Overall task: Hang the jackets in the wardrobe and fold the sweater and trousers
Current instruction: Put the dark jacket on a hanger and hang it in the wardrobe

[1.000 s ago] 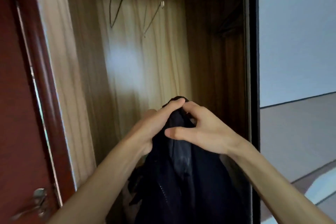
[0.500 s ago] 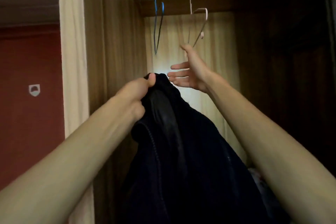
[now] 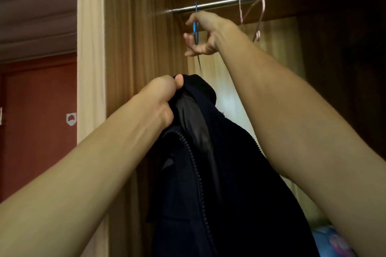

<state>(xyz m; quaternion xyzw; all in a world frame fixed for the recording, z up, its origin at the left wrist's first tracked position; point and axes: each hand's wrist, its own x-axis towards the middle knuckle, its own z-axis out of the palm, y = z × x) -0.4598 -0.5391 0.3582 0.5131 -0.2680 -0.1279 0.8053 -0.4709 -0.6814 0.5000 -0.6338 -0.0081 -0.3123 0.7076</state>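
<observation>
Between the curled fingers (image 3: 188, 37) and thumb of the right hand (image 3: 205, 33), raised to the rail (image 3: 225, 3), runs the wire of the blue hanger (image 3: 196, 27). Its hook sits on the rail just above the knuckles and its lower end shows just below the little finger; the hold looks loose rather than clamped. Half a second ago this hand was open, its fingers spread short of both hangers, and a second ago it shared the jacket's collar with the left. Below and left of the right fingers, the left hand (image 3: 165, 98) is fisted tight on the collar of the dark jacket (image 3: 208, 162), thumb pressed on top. The whole garment hangs from that one grip, in front of the wardrobe (image 3: 142, 48) opening and not yet on any hanger. Beyond the right wrist, the pink hanger (image 3: 260, 16) hangs untouched on the same rail. Judged meaning: a hanger has been chosen, and the step in hand is lifting it off the rail so the jacket's shoulders can be fed onto it — sweater and trousers are not in view.
</observation>
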